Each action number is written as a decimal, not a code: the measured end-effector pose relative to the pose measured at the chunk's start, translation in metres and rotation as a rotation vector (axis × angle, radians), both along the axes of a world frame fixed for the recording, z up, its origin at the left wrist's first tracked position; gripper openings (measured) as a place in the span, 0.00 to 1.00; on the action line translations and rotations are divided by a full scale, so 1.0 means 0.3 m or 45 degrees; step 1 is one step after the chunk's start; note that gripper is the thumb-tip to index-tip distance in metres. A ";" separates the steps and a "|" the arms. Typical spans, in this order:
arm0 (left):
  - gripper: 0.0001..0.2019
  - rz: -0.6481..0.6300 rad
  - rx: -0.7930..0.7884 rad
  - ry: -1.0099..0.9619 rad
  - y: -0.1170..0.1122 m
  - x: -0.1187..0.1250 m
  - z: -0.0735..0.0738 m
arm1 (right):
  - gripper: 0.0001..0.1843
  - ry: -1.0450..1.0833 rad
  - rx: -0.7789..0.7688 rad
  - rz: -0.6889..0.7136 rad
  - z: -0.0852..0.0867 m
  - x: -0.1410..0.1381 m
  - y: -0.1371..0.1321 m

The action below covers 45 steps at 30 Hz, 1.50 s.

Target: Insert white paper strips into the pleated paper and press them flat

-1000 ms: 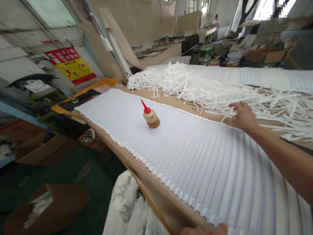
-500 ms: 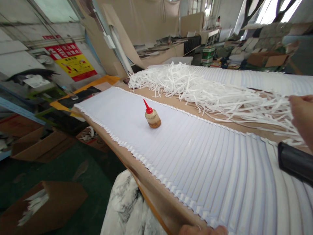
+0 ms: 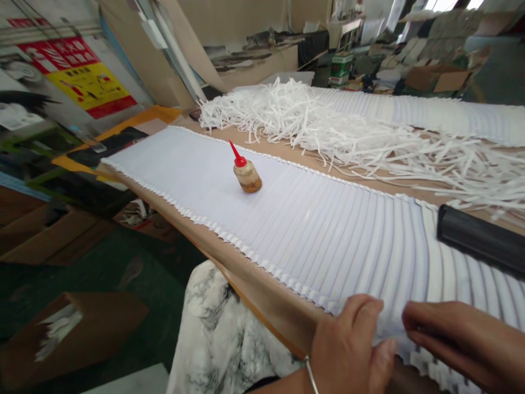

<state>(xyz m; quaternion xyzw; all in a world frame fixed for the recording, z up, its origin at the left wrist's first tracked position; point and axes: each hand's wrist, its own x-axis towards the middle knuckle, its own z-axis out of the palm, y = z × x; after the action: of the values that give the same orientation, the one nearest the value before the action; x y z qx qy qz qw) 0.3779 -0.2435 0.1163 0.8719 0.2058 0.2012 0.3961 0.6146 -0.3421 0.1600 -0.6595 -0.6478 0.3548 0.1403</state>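
While pinching sheets point(image 3: 311, 241), both hands point(image 3: 394, 342).

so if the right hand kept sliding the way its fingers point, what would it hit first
Most likely the left hand. The right hand lies on the fanned white sheets with its fingers aimed leftward at it, with only a small gap of paper between, though depth is hard to judge.

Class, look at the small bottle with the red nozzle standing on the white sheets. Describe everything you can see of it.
The bottle is small, squat and rounded, with a yellowish-brown, smeared-looking body, probably plastic. A red cap ends in a thin pointed red nozzle that leans up and to the left. It stands upright, slightly tilted, on the row of overlapping white sheets laid along the brown table. Only the sheets touch it; both hands are well away, at the near edge.
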 end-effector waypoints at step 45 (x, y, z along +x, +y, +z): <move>0.22 -0.058 0.555 0.508 0.046 -0.127 -0.042 | 0.11 -0.510 -0.055 0.003 -0.084 -0.047 0.316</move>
<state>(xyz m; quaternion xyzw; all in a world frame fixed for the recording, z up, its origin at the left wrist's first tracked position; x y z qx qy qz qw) 0.3399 -0.2297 0.1037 0.9632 0.2120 0.0564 0.1555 0.6006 -0.2475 0.1346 -0.7191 -0.6556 0.2306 -0.0059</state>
